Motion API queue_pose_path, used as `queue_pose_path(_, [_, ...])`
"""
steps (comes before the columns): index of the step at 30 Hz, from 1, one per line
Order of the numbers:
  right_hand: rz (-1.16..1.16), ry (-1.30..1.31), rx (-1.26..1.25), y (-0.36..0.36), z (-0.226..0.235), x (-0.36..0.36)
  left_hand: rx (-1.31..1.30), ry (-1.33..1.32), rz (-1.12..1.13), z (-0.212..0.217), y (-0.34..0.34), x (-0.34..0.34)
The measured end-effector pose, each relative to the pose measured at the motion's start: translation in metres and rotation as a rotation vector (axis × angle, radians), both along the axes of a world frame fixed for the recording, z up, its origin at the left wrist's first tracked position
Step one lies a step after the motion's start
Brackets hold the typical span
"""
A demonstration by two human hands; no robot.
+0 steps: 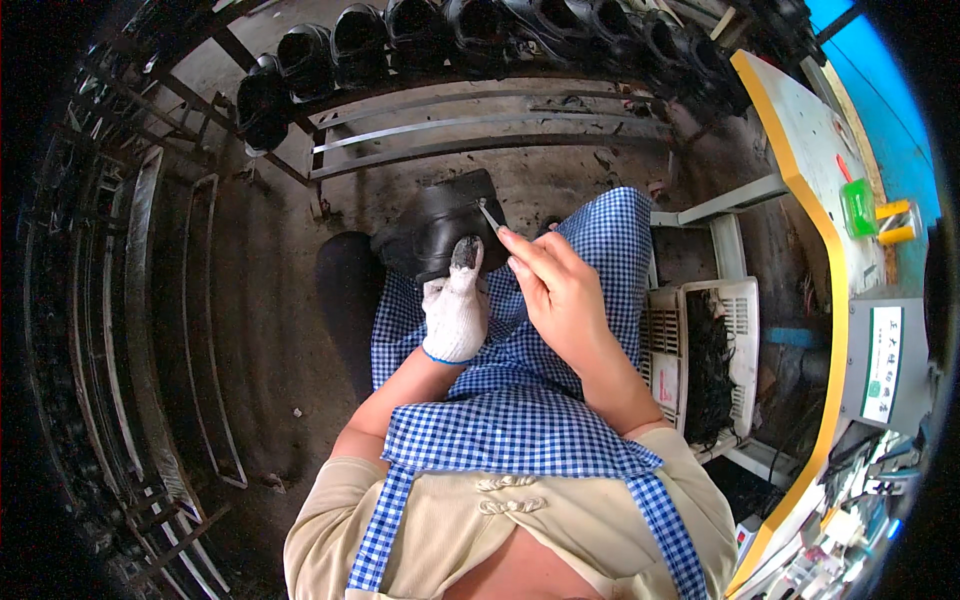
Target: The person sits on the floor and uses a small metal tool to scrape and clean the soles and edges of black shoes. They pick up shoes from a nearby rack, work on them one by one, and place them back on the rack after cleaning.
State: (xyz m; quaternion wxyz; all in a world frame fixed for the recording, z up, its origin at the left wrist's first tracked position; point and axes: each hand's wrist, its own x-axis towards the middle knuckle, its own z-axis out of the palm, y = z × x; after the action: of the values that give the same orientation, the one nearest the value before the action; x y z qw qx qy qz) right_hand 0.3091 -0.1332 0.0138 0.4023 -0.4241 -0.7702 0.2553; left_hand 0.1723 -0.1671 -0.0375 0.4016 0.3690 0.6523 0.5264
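A black leather shoe (435, 225) is held over my lap, in front of the blue-and-white checked apron (610, 235). My left hand (456, 315), in a white knit glove with a blackened thumb, grips the shoe from its near side, thumb on top. The fingers under the shoe are hidden. Bare, my right hand (560, 295) is closed in a pinch on a slim metal hand tool (489, 213). The tip of that tool meets the shoe's upper surface near its far right side. I cannot make out the exact kind of tip.
Several black shoes (358, 45) line a metal rack (490, 137) ahead. More metal frames (160, 340) stand at left. To my right are a yellow-edged white table (830, 240) with a green container (857, 207) on it, and a white plastic crate (745, 340) holding dark scraps.
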Motion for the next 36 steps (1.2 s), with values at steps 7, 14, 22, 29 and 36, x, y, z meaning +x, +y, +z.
queue_pose_path(7, [-0.02,-0.006,0.034,0.006,-0.004,-0.01,0.19,-0.208,0.136,-0.013,0.009,0.004])
queue_pose_path(14, [-0.07,0.14,0.013,0.035,-0.006,-0.009,0.062,-0.738,0.039,-0.018,-0.007,0.015])
queue_pose_path(22, [0.073,0.265,-0.209,0.03,-0.009,0.008,0.096,-0.553,-0.12,0.008,0.0,-0.004])
queue_pose_path(29, [0.06,0.069,0.174,0.042,-0.014,0.01,0.09,-0.385,-0.197,0.012,-0.003,-0.008])
queue_pose_path(36, [0.108,0.242,0.115,0.049,-0.031,0.006,0.033,-0.656,-0.207,-0.006,0.0,-0.01])
